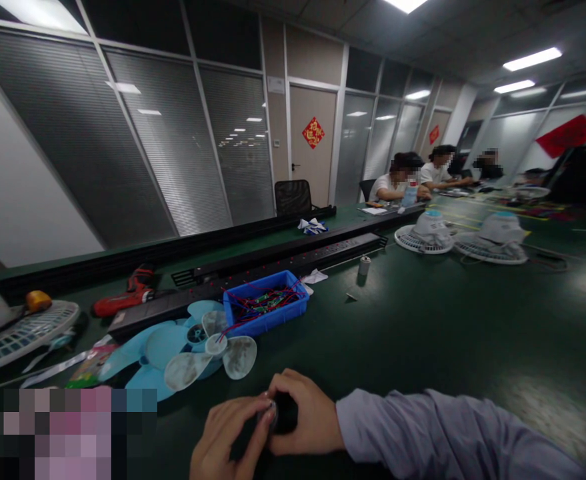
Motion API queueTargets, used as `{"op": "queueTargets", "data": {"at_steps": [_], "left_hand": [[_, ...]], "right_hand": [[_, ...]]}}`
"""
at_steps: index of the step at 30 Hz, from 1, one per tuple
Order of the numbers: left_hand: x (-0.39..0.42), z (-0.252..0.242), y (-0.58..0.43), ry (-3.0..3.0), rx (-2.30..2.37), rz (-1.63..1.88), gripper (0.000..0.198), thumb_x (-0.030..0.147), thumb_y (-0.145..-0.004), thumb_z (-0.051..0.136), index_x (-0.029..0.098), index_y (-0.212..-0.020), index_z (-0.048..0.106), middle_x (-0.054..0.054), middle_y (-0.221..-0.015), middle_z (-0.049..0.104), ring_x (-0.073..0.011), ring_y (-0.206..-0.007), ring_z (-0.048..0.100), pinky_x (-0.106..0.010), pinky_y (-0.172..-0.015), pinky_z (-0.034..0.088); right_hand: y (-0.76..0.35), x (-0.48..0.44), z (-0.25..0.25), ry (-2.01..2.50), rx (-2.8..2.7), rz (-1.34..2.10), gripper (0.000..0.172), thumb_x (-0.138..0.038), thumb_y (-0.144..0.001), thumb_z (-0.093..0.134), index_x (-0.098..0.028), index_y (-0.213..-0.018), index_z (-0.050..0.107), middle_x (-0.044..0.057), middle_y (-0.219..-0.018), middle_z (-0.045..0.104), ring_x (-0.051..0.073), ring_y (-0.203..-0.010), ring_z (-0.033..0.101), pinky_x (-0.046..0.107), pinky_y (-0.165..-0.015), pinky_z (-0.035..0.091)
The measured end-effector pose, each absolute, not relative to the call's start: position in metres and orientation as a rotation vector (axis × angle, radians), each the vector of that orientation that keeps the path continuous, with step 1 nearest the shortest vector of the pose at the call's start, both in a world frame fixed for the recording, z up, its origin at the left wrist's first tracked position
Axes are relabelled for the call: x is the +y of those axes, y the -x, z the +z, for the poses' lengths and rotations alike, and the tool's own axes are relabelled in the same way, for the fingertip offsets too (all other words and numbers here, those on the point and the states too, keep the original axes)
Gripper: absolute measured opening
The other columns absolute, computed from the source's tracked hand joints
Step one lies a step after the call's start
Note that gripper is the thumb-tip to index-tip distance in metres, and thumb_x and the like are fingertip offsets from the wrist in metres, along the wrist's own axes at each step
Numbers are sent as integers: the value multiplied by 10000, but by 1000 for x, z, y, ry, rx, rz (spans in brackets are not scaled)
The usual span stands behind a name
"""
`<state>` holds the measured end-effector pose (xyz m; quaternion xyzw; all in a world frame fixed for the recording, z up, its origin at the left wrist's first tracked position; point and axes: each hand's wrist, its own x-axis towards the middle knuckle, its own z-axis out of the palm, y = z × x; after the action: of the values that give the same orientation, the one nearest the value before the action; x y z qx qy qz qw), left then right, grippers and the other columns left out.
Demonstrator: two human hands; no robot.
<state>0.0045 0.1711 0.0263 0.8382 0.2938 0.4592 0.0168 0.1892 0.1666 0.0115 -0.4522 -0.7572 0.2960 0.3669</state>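
Note:
Low in the middle of the head view, my left hand pinches a small round dark part with a shiny edge between thumb and fingers. My right hand, in a grey-lilac sleeve, is curled against the same part from the other side. Fingers cover most of it, so its kind cannot be made out. Just beyond the hands lie a pale blue fan blade and a greyish, dirty fan blade. Behind them is a blue plastic bin with several red and blue wires and green circuit boards.
A red cordless drill and a white fan grille lie at left. A small metal cylinder stands past the bin. Two fan heads on grilles sit farther right. People work at the far table; a power strip runs along it.

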Motion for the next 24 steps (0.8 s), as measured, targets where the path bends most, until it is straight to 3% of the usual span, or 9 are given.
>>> {"op": "queueTargets", "data": {"at_steps": [24], "left_hand": [[178,19,-5,-2468,964,1299,140,313,-817,659,286,-936,726,-22,-925,729,-181,-859,685,-281,-731,608]], "right_hand": [[-189,164,15,1188,-1938,769,419,-291,-522,813,-223,-830,537,-37,-773,516,154,-732,509,259,-668,402]]}}
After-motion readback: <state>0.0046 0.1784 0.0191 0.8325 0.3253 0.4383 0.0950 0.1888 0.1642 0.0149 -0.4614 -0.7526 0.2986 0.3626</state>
